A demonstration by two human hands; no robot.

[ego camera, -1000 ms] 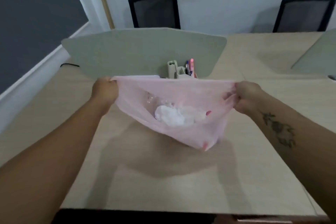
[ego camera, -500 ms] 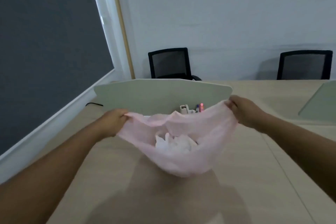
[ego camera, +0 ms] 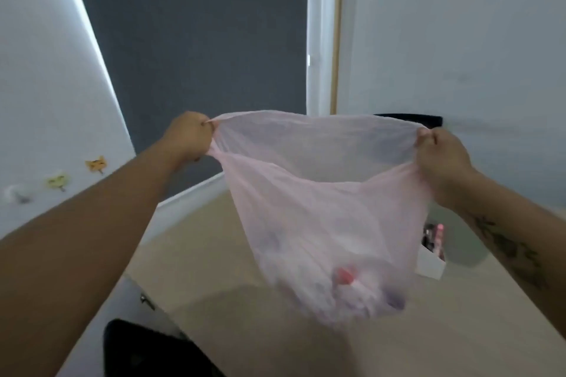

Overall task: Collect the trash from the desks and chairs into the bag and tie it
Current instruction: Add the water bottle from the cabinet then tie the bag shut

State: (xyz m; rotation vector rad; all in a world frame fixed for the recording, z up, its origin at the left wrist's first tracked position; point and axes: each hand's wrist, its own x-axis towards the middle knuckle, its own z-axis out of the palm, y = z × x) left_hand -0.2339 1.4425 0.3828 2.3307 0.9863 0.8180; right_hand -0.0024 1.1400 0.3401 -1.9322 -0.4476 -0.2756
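While the pink bag (ego camera: 321,208) hangs in the air above the desk (ego camera: 232,269), trash (ego camera: 361,285) blurred at its bottom, your left hand (ego camera: 190,136) and right hand (ego camera: 441,156) each pinch its rim, fingers closed, mouth stretched wide.

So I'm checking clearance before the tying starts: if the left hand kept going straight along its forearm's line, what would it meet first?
Probably the dark window blind. Nothing shows between it and the left hand, which grips the pink bag, though depth is unclear.
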